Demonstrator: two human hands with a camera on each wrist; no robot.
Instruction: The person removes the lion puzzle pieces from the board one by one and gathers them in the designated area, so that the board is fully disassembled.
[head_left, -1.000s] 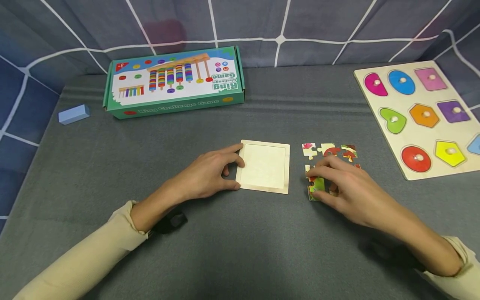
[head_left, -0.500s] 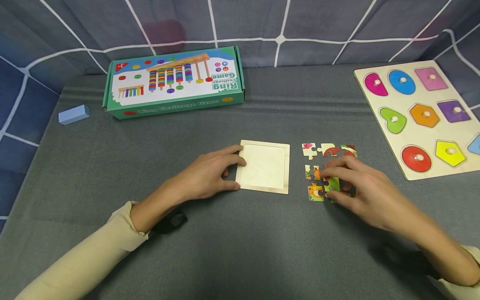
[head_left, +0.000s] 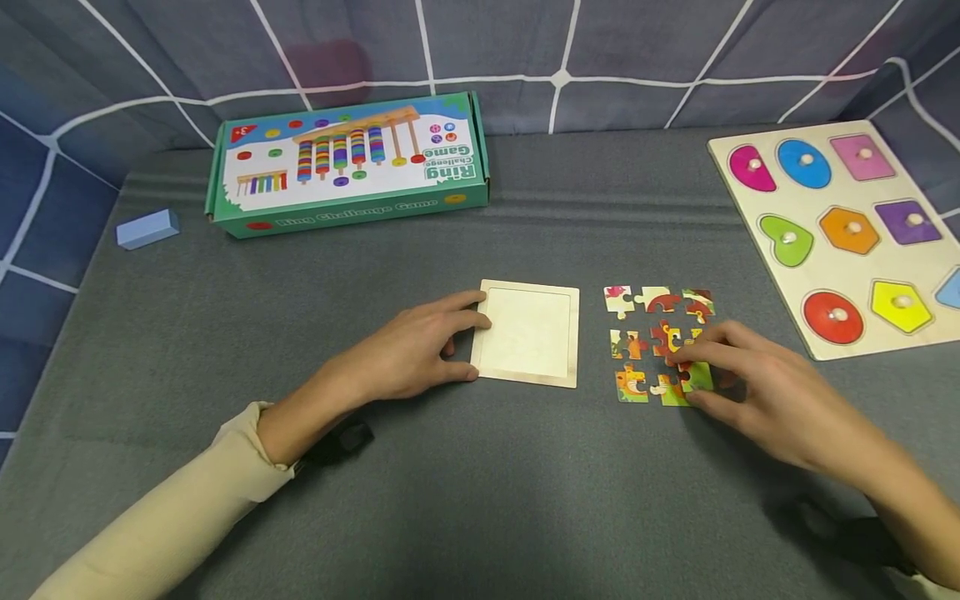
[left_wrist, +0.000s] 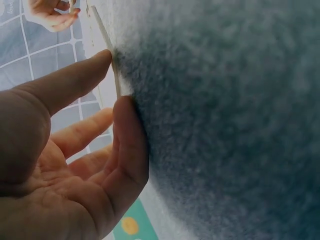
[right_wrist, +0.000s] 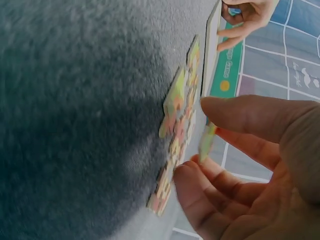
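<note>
A square pale wooden puzzle tray [head_left: 528,333] with a raised rim lies flat in the middle of the head view. My left hand [head_left: 408,350] holds its left edge, thumb at the near corner, other fingers bent over the rim and at the far corner. To the tray's right, loose jigsaw pieces [head_left: 657,300] with a colourful picture lie in rough rows. My right hand [head_left: 765,396] pinches a green jigsaw piece [head_left: 697,377] between thumb and fingers just above them. In the right wrist view that piece [right_wrist: 206,142] shows edge-on, off the table. Part of the right-hand pieces is covered by the hand.
A green Ring Challenge Game box [head_left: 348,167] lies at the back left. A small light-blue block [head_left: 147,229] sits at the far left. On the right is a wooden shape board [head_left: 840,242] with knobbed coloured shapes. Grey cloth [head_left: 480,492] covers the table; a checked curtain [head_left: 510,50] hangs behind.
My right hand has moved to the right over the jigsaw pieces, carrying the green piece and uncovering pieces on the left and in the middle. The left hand and the tray stay put.
</note>
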